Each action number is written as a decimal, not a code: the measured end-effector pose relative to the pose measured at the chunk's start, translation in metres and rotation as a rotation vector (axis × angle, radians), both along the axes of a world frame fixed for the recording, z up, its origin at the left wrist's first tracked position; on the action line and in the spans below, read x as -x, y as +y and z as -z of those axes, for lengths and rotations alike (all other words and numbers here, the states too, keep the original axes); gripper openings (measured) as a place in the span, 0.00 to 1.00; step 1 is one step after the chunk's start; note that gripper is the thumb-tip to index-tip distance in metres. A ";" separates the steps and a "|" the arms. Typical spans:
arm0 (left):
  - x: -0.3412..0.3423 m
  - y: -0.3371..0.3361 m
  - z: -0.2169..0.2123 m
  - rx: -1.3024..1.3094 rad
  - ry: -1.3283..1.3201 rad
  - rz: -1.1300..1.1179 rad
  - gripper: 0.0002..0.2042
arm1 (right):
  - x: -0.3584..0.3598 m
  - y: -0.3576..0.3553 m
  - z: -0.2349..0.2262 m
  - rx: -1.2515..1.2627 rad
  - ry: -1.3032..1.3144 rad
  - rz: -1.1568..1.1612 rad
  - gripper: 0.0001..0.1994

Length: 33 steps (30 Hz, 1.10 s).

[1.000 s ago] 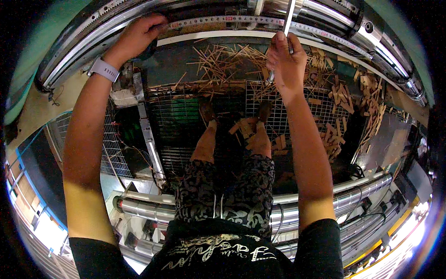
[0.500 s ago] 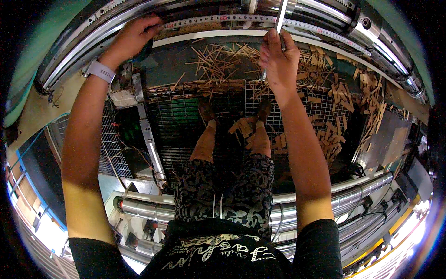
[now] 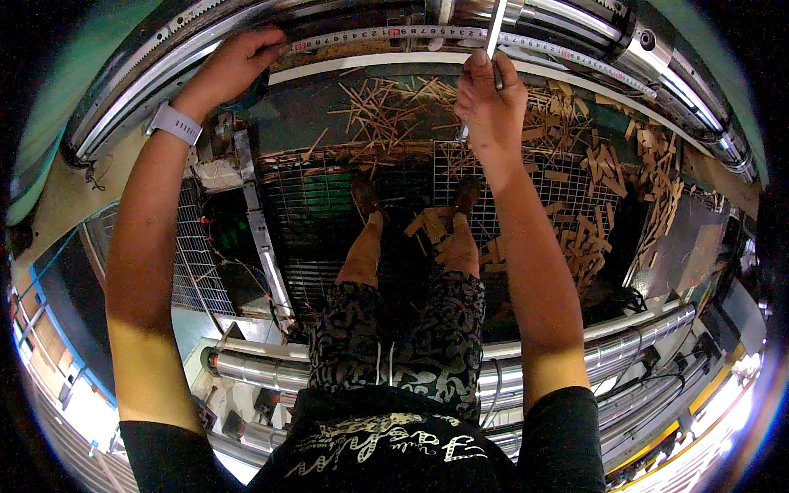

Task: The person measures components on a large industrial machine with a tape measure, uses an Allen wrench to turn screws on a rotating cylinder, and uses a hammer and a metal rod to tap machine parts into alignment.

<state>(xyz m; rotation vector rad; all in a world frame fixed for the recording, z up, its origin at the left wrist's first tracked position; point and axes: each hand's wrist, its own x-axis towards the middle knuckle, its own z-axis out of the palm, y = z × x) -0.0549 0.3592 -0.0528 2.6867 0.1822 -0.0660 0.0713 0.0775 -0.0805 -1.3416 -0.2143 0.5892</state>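
Observation:
A white scale strip with black and red marks (image 3: pixel 394 33) runs along the machine at the far side, bending with the lens. By its left end is my left hand (image 3: pixel 234 67), fingers curled in; what they hold, if anything, is hidden. A dark rounded part (image 3: pixel 253 92) shows just below that hand. My right hand (image 3: pixel 493 99) is closed round a slim silver metal rod (image 3: pixel 495 29), which stands slanted across the strip and comes out below the fist. The rod's exact kind is not clear.
Polished steel rollers (image 3: pixel 657 53) span the far side, and more rollers (image 3: pixel 575 361) lie behind my legs. Thin cardboard strips (image 3: pixel 382 111) and brown offcuts (image 3: pixel 604 168) litter the ledge and the wire grating (image 3: pixel 312 185) around my feet. A metal bar (image 3: pixel 261 226) stands at left.
My right hand and the rod have shifted very slightly to the left. My left hand stays almost in place beside the strip.

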 end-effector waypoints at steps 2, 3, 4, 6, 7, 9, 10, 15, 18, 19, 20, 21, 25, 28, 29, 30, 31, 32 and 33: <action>-0.001 0.001 0.001 -0.025 0.021 -0.001 0.10 | 0.000 0.001 0.000 0.020 -0.001 0.008 0.11; -0.001 0.002 0.001 -0.038 0.031 -0.002 0.10 | 0.000 0.002 0.000 0.030 -0.001 0.011 0.11; 0.000 0.003 0.003 -0.032 0.020 -0.008 0.10 | 0.000 0.002 0.000 0.029 -0.008 0.007 0.11; 0.002 0.005 0.006 -0.021 -0.001 -0.020 0.10 | -0.001 0.003 -0.001 0.027 -0.021 -0.001 0.12; 0.002 0.006 0.007 -0.012 -0.015 -0.012 0.10 | -0.001 0.003 -0.001 0.022 -0.011 0.001 0.12; 0.002 0.006 0.008 0.004 -0.043 0.003 0.10 | -0.001 0.003 0.000 0.011 0.008 0.004 0.13; 0.001 0.006 0.008 0.013 -0.037 0.000 0.10 | -0.001 0.003 0.000 0.006 0.008 0.003 0.13; 0.001 0.005 0.006 0.021 -0.019 -0.022 0.10 | 0.000 0.003 -0.001 -0.004 0.019 0.004 0.12; 0.000 0.004 0.006 0.027 -0.010 -0.009 0.09 | -0.001 0.003 0.000 -0.006 0.041 -0.001 0.12; 0.000 0.003 0.004 0.025 -0.011 -0.009 0.09 | 0.000 0.003 0.000 -0.001 0.024 0.001 0.12; 0.000 0.001 0.003 0.023 -0.012 -0.010 0.09 | 0.001 0.004 -0.001 0.004 0.007 0.002 0.12; 0.000 0.000 0.001 0.020 -0.013 -0.010 0.09 | 0.001 0.004 -0.002 0.008 -0.009 0.004 0.12; 0.001 0.004 0.006 0.015 -0.057 -0.004 0.10 | -0.002 0.001 0.001 -0.004 0.011 -0.023 0.11; 0.001 0.007 0.010 0.011 -0.069 -0.009 0.11 | -0.003 -0.001 -0.004 -0.023 0.093 -0.011 0.11; 0.001 0.007 0.010 0.043 -0.029 -0.024 0.11 | -0.004 -0.002 -0.007 -0.022 0.114 0.015 0.12; 0.001 0.005 0.008 0.075 0.010 -0.040 0.11 | -0.005 -0.004 -0.010 -0.020 0.135 0.040 0.12; 0.001 0.004 0.007 0.045 0.014 -0.043 0.11 | -0.006 -0.009 -0.011 -0.003 0.094 0.024 0.13; 0.001 0.004 0.006 0.014 0.018 -0.045 0.12 | -0.007 -0.014 -0.011 0.019 0.068 0.021 0.13; 0.001 0.003 0.005 -0.015 0.020 -0.046 0.12 | -0.008 -0.020 -0.010 0.043 0.040 0.020 0.12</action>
